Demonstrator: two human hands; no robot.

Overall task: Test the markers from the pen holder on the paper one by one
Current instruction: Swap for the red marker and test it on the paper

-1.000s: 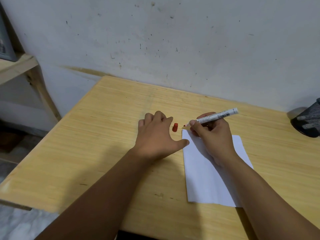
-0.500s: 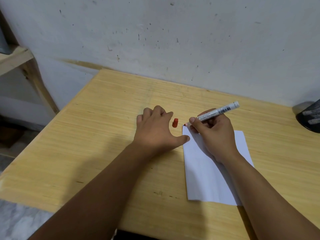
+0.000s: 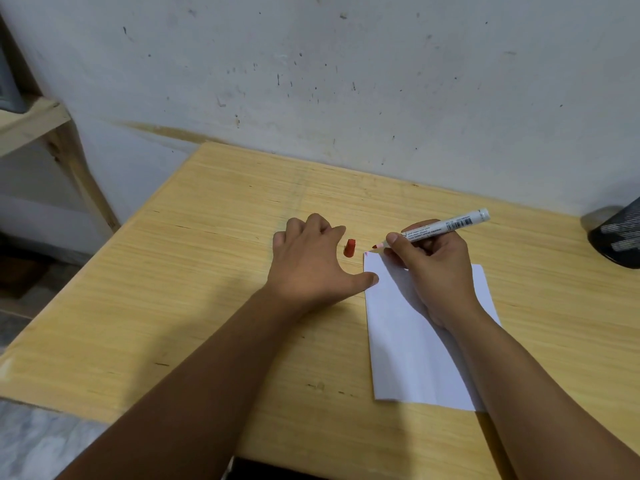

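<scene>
Marker: red-tipped marker [image 3: 440, 227] clamped in the right hand [image 3: 433, 271] in a writing grip, nib at the paper's far left corner, beside small red strokes.
Paper: white sheet [image 3: 408, 341] pinned by the left hand's [image 3: 308, 265] thumb, fingers spread, holding nothing.
Cap: red cap [image 3: 349, 248] parked on the table [image 3: 207, 271], likely for recapping.
Holder: dark pen holder [image 3: 620, 237] at far right, well apart.

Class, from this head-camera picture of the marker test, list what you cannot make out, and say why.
- Pen holder: cut off by the right edge; its contents are out of view.
- Print on the marker: too small to read.
- Paper under the right hand: hidden by hand and forearm.
- Red strokes at the paper's corner: too small to judge.
</scene>
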